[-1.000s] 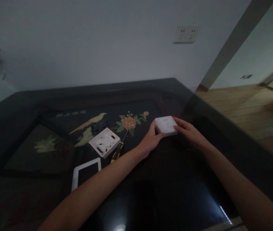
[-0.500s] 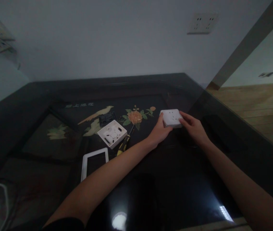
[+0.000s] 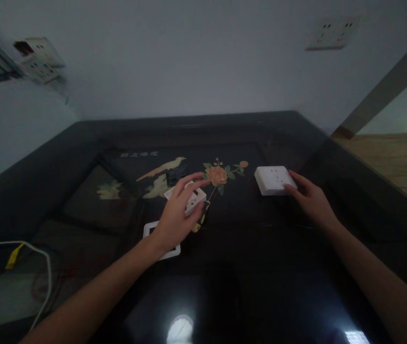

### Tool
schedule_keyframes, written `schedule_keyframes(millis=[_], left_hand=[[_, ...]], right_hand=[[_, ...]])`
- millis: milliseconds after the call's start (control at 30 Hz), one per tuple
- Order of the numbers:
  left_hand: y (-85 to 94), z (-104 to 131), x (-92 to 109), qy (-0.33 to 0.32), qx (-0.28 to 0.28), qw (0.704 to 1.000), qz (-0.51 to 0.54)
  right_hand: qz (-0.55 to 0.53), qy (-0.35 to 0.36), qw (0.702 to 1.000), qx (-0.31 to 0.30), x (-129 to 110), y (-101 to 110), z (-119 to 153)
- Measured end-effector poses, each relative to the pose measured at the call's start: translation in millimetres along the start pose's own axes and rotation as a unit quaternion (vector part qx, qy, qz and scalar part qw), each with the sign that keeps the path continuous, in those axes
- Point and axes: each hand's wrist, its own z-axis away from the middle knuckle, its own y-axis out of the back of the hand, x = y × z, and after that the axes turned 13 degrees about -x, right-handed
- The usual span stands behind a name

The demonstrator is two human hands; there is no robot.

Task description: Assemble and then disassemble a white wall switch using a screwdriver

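My right hand [image 3: 309, 198] grips the right edge of a white wall socket [image 3: 271, 180], its thumb on the front face, on the dark table's right side. My left hand [image 3: 180, 212] reaches over a white socket back box [image 3: 193, 203], fingers apart; whether it touches the box I cannot tell. Part of the box is hidden under the hand. Beside it lies a screwdriver [image 3: 200, 220] with a yellow and black handle. Behind the box is a black socket insert [image 3: 176, 175]. A white frame [image 3: 170, 254] lies partly covered by my left wrist.
The glossy black table [image 3: 246, 258] has a bird and flower picture and backs onto a pale wall. A white cable [image 3: 48, 272] with a yellow tag runs along its left side. Socket plates [image 3: 332, 34] are mounted on the wall at right and left.
My left hand has let go of the white socket and moved left over the back box. My right hand still holds the socket. The view has shifted a little to the left.
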Motion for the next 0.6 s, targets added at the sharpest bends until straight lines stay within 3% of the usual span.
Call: schedule_keyframes(millis=[67,133,200,400,500,600], left_hand=[[11.5,19,-25,0.086,0.042,0.995,-0.015],[15.6,34,-46,0.126,0.058,0.990,-0.014],[14.5,46,-60,0.155,0.057,0.986,-0.010],[5.3,57,-65,0.180,0.011,0.984,0.005],[2.4,58,-65,0.178,0.008,0.984,-0.002],[-1.6,58,-68,0.174,0.008,0.985,-0.011]], right_hand=[[0.022,0.016,0.999,0.020,-11,3,3],[0.043,0.051,0.997,0.024,-30,1,7],[0.072,0.122,0.989,-0.033,-56,-9,12],[0.058,0.211,0.950,-0.224,-132,-81,12],[0.053,0.208,0.940,-0.264,-149,-111,2],[0.041,0.198,0.937,-0.286,-155,-126,-3]])
